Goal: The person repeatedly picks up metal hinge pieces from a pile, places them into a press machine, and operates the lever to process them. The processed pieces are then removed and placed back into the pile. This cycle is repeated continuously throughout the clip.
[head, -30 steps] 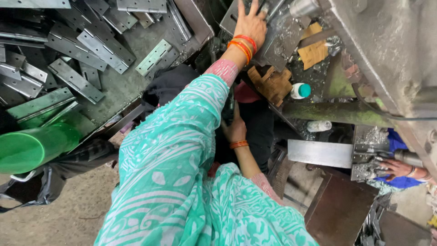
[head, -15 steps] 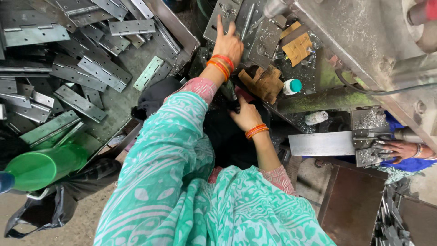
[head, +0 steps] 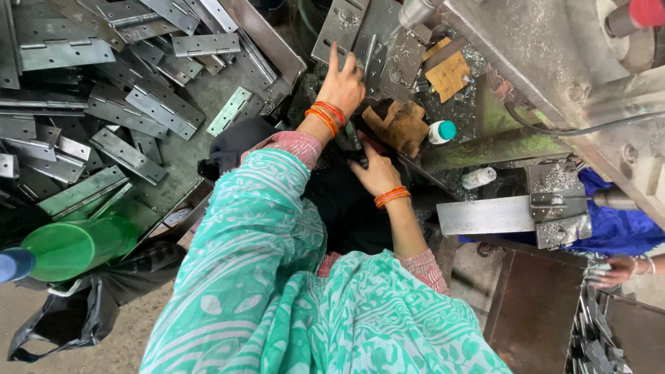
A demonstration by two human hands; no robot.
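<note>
Left hand [head: 343, 83] spread flat on steel hinge plate [head: 377, 41]; right hand [head: 376, 173] below plate, grip unclear; brown rag [head: 400, 126] beside plate.

Teal patterned drape [head: 277, 277], orange bangles [head: 325, 118]

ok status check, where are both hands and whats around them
Left hand open, fingers on flat metal hinge plates at the machine. Right hand low, at a dark gap, grip unclear. Brown rag and white bottle close beside.
</note>
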